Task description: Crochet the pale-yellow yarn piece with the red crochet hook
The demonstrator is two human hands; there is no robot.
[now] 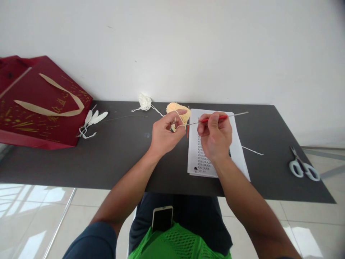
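My left hand [164, 133] is closed in a pinch on a small pale-yellow crochet piece [174, 127], with the yarn strand looped over its forefinger. A ball of pale-yellow yarn [178, 109] lies on the dark table [121, 154] just behind that hand. My right hand [215, 136] is closed round a thin metal crochet hook [215, 118] with a red grip. The hook's tip reaches left to the crochet piece. Under my right hand lies a printed pattern sheet [237, 151].
A dark red gift bag [40, 104] with gold print lies at the table's left end. Beside it are white pieces with cord [93, 120]. A small white yarn ball [145, 102] sits at the back. Scissors [303, 167] lie at the right. A phone [162, 217] rests on my lap.
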